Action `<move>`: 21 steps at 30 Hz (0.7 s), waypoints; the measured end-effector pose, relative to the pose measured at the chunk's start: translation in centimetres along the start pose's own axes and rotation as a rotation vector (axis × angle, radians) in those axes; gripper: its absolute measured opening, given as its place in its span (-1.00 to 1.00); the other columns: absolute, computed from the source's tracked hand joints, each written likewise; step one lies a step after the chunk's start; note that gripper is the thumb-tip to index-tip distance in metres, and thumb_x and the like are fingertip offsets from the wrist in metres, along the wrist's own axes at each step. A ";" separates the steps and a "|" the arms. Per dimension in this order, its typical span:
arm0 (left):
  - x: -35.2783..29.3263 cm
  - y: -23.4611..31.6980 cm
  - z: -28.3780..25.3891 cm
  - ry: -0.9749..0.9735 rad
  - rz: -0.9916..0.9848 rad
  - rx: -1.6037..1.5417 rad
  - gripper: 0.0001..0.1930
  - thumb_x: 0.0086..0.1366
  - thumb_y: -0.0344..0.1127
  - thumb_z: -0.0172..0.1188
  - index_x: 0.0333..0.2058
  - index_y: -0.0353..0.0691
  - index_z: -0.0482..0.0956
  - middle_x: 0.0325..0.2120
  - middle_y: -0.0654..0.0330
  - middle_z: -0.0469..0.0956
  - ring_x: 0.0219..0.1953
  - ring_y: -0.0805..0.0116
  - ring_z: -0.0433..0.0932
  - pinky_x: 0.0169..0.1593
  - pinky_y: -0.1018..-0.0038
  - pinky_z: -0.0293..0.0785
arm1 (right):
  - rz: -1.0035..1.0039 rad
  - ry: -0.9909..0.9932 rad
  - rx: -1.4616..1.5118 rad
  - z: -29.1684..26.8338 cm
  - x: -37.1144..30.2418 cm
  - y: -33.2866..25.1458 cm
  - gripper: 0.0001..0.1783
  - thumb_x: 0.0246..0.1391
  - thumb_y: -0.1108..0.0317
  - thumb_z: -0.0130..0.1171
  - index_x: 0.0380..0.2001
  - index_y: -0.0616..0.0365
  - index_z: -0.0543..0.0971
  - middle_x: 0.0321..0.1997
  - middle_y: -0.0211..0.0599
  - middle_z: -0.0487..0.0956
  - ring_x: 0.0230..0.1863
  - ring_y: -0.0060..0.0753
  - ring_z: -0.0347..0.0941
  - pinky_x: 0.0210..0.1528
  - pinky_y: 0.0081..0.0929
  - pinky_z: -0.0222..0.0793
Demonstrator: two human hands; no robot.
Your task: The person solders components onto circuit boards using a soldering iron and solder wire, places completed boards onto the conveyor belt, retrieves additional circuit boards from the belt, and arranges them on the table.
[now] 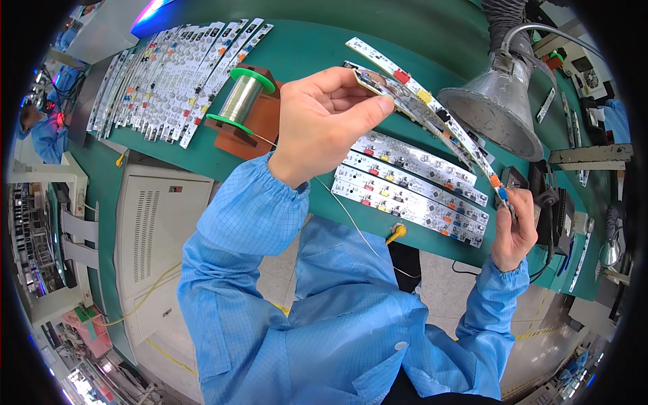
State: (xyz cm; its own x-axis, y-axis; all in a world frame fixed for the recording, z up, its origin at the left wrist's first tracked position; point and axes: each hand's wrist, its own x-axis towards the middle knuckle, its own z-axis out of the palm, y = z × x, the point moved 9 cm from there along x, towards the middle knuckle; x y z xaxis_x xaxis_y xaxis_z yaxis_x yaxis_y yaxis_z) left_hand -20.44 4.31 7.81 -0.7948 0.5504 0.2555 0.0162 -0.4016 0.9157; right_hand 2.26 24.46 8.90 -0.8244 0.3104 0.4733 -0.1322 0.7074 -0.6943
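My left hand (327,125) pinches a narrow white circuit board between thumb and fingers, high over the bench. My right hand (514,229) grips the lower right end of a long circuit board (466,140) with red, yellow, black, orange and blue connectors. A second strip (422,118) runs close beneath it from my left fingertips; whether the two are joined I cannot tell. Below them, several similar circuit boards (412,202) lie side by side on the green bench. Left of my left hand stands a solder wire spool (241,101) with green flanges on a brown holder (228,142).
A large batch of circuit boards (162,81) lies at the back left. To the right hangs a metal fume hood (496,108) beside a bent lamp arm (547,28). A yellow plug (398,232) sits at the bench's front edge, near a thin pale cord (351,219).
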 end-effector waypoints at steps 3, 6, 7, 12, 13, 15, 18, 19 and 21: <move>0.0 0.1 0.1 -0.016 0.004 -0.008 -0.76 0.07 -0.53 0.25 -0.24 -0.46 0.55 -0.38 0.06 0.60 -0.34 0.45 0.59 -0.22 0.56 0.55 | 0.027 -0.003 -0.003 0.0 0.0 0.1 -0.72 0.12 0.40 0.07 -0.14 0.35 0.48 -0.21 -0.19 0.40 -0.20 -0.43 0.29 -0.14 -0.57 0.17; -0.1 0.2 0.2 -0.014 0.013 0.013 -0.76 0.07 -0.53 0.25 -0.24 -0.46 0.55 -0.37 0.06 0.59 -0.34 0.44 0.59 -0.22 0.56 0.55 | 0.062 -0.003 0.007 0.2 0.1 0.1 -0.73 0.12 0.42 0.06 -0.14 0.35 0.48 -0.21 -0.19 0.40 -0.19 -0.43 0.30 -0.11 -0.57 0.16; -0.1 0.3 0.2 -0.016 0.010 0.012 -0.76 0.07 -0.53 0.25 -0.24 -0.46 0.55 -0.37 0.06 0.59 -0.34 0.44 0.59 -0.22 0.56 0.55 | 0.066 -0.004 0.005 0.2 0.1 0.1 -0.73 0.12 0.42 0.05 -0.14 0.35 0.48 -0.21 -0.20 0.40 -0.19 -0.43 0.30 -0.11 -0.58 0.16; -0.2 0.3 0.3 -0.014 -0.008 0.010 -0.75 0.05 -0.53 0.25 -0.24 -0.46 0.55 -0.37 0.06 0.59 -0.34 0.44 0.59 -0.21 0.56 0.55 | 0.088 -0.003 0.026 0.3 0.3 0.0 -0.73 0.11 0.43 0.05 -0.14 0.36 0.48 -0.22 -0.22 0.40 -0.19 -0.44 0.29 -0.11 -0.59 0.16; -0.2 0.4 0.3 -0.015 -0.007 0.010 -0.75 0.05 -0.53 0.25 -0.24 -0.46 0.55 -0.37 0.06 0.59 -0.34 0.44 0.59 -0.21 0.56 0.55 | 0.085 -0.002 0.030 0.3 0.4 -0.1 -0.74 0.11 0.44 0.05 -0.15 0.36 0.48 -0.23 -0.22 0.40 -0.20 -0.45 0.28 -0.13 -0.60 0.15; -0.2 0.5 0.4 -0.017 0.001 0.001 -0.75 0.05 -0.53 0.25 -0.25 -0.46 0.55 -0.37 0.07 0.59 -0.33 0.44 0.59 -0.20 0.55 0.55 | 0.083 0.000 0.034 0.3 0.4 -0.2 -0.74 0.11 0.44 0.05 -0.15 0.36 0.48 -0.23 -0.23 0.39 -0.21 -0.47 0.28 -0.14 -0.60 0.15; -0.3 0.5 0.4 -0.017 -0.010 0.002 -0.75 0.05 -0.54 0.25 -0.24 -0.46 0.55 -0.37 0.07 0.60 -0.33 0.44 0.58 -0.20 0.55 0.55 | 0.075 0.003 0.043 0.3 0.5 -0.4 -0.74 0.11 0.46 0.04 -0.15 0.36 0.48 -0.24 -0.24 0.39 -0.25 -0.50 0.26 -0.19 -0.63 0.13; -0.3 0.5 0.4 -0.017 -0.010 0.003 -0.75 0.05 -0.54 0.25 -0.24 -0.46 0.55 -0.37 0.07 0.60 -0.33 0.44 0.58 -0.20 0.55 0.55 | 0.073 0.004 0.048 0.3 0.5 -0.4 -0.75 0.11 0.47 0.03 -0.15 0.37 0.48 -0.24 -0.25 0.38 -0.27 -0.52 0.25 -0.21 -0.64 0.13; -0.2 0.4 0.4 -0.024 -0.015 0.001 -0.75 0.04 -0.54 0.25 -0.24 -0.46 0.55 -0.37 0.07 0.60 -0.33 0.45 0.58 -0.20 0.55 0.54 | 0.071 0.004 0.054 0.3 0.5 -0.5 -0.75 0.10 0.47 0.03 -0.15 0.37 0.47 -0.25 -0.25 0.38 -0.29 -0.53 0.24 -0.23 -0.65 0.12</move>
State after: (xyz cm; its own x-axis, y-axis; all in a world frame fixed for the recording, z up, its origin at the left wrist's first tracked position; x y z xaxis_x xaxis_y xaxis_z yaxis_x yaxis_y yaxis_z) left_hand -19.99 4.32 8.26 -0.7804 0.5734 0.2494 0.0054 -0.3926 0.9197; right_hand 1.74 24.06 9.29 -0.8304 0.3613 0.4242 -0.1033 0.6483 -0.7543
